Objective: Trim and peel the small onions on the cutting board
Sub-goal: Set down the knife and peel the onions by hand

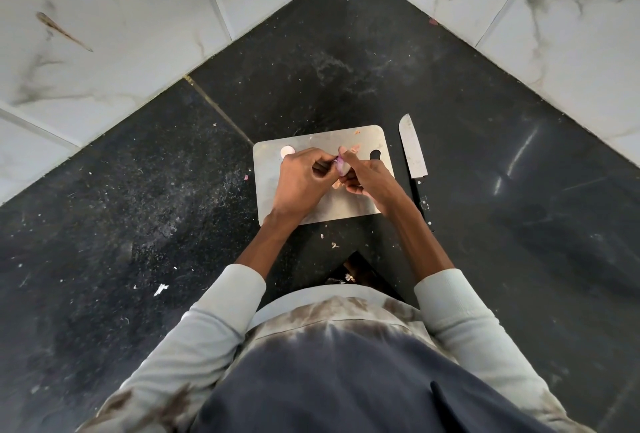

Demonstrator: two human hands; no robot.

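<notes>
One onion (341, 166) over the board (346, 205): we pinch it in curled left hand (300, 180) fingers while right hand (367, 179) fingertips should strip skin thinly.

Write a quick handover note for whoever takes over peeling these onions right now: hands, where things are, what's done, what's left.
Left hand: fingers curled on the onion, held just above the board.
Right hand: also gripping the onion, fingers at its skin; it looks mid-peel, purple flesh showing.
Knife: lying on the counter, right of the board, untouched, blade pointing away.
Done, it seems: one pale round piece, possibly a peeled onion, lies at the board's far left corner; skin scraps lie near the far edge.
Left: finish peeling this onion. No other whole onions are visible.
</notes>
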